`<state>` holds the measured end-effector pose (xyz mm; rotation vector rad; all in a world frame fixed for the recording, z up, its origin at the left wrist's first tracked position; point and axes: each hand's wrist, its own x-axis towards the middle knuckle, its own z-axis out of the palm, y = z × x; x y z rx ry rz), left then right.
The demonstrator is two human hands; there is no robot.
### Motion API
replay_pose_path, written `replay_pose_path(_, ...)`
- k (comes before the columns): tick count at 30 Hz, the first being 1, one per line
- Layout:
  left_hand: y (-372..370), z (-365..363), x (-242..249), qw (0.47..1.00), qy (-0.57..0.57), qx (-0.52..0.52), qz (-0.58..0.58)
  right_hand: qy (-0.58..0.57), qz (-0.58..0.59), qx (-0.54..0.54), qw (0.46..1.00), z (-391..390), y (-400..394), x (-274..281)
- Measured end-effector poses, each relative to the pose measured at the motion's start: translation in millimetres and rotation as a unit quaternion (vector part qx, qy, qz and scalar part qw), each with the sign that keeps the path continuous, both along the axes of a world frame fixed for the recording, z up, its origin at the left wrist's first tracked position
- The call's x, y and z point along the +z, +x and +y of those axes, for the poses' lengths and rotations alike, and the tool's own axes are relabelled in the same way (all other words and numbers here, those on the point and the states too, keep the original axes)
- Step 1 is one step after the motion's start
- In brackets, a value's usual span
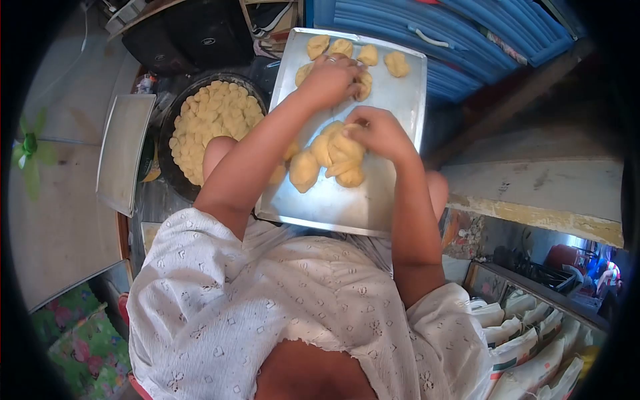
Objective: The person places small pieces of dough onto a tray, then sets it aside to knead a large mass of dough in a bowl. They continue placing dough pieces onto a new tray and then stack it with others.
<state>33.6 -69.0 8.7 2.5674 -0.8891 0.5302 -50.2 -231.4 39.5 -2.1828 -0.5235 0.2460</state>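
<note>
My right hand (381,135) pinches a dough clump (328,147) on the tray (390,183); whether my left hand (330,81) grips, I can't tell. Dough balls (215,120) crowd the pan (165,150).

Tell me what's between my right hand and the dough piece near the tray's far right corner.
Only bare tray lies between your right hand and that dough piece, as the head view shows.
</note>
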Motion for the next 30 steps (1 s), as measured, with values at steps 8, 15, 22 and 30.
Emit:
replay_pose_path(8,2.6,-10.2,12.7,0.985,0.086,-0.037,0.144,0.127,0.016,-0.313,0.941,-44.5,6.5,2.5)
replay_pose_path(15,-10.3,-16.7,-3.8,0.995,0.048,-0.025,0.081,-0.087,-0.240,-0.256,0.932,-37.7,18.0,-31.5)
replay_pose_path(22,-21.9,-19.3,-1.5,0.997,0.054,-0.011,0.047,-0.136,-0.285,-0.335,0.888,-26.5,39.2,-40.5)
replay_pose_path(30,-83.8,33.0,10.0,0.942,-0.068,-0.004,0.328,-0.131,-0.333,-0.269,0.894,-19.6,22.4,-30.0)
